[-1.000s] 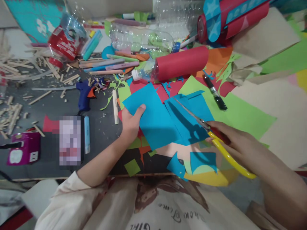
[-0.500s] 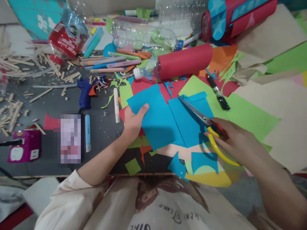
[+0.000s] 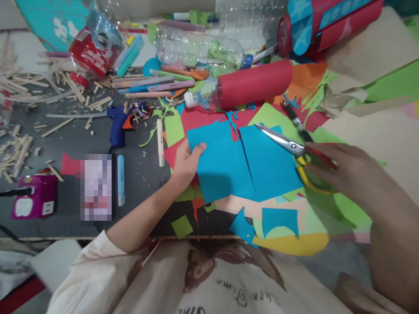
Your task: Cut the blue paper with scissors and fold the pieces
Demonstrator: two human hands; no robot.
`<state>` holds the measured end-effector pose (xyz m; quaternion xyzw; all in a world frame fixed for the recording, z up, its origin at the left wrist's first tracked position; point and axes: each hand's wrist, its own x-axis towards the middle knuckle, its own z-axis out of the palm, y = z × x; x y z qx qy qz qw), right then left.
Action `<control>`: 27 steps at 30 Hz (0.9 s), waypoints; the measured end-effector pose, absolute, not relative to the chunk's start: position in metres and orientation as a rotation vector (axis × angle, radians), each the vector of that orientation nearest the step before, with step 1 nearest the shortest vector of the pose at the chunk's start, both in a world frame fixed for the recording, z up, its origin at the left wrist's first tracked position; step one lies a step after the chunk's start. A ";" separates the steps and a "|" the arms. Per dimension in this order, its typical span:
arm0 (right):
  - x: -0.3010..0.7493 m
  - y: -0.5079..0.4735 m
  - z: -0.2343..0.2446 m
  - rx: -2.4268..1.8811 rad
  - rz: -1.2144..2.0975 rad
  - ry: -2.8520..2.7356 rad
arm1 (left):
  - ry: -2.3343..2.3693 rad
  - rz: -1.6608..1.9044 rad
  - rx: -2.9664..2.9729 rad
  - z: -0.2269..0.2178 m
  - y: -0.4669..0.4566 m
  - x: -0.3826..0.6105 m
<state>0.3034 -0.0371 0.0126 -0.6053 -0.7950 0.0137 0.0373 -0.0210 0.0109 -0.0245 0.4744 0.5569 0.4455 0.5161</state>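
My left hand (image 3: pixel 189 162) grips the left edge of a sheet of blue paper (image 3: pixel 219 161), thumb on top and the other fingers hidden beneath. A long cut runs down the sheet from its far edge, with the right-hand part (image 3: pixel 268 163) beside it. My right hand (image 3: pixel 340 170) holds scissors (image 3: pixel 281 139) with red and yellow handles. Their blades look nearly closed and point to the far left, over the right-hand part of the paper. Below lie blue offcuts (image 3: pixel 279 220) and green card.
A bottle wrapped in red paper (image 3: pixel 257 85) lies beyond the sheet, near a clear bottle (image 3: pixel 199 48). Left are a blue glue gun (image 3: pixel 116 124), a phone (image 3: pixel 97 187), a purple box (image 3: pixel 34 196) and wooden sticks (image 3: pixel 19 157). A black marker (image 3: pixel 296 120) lies right.
The scissors have moved right and away from the cut, and their blades look more closed. The blue sheet has shifted slightly right with my left hand, and its far-edge strip no longer shows.
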 end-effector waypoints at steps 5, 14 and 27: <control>0.276 -0.018 0.026 -1.836 -0.043 -2.359 | 1.286 1.041 1.165 -0.021 0.011 -0.020; 0.161 -0.011 -0.008 -1.232 0.197 -2.689 | 1.307 1.067 1.168 -0.021 0.014 -0.022; 0.172 -0.009 -0.017 -1.136 0.638 -2.130 | 1.143 1.046 0.995 -0.025 0.013 -0.023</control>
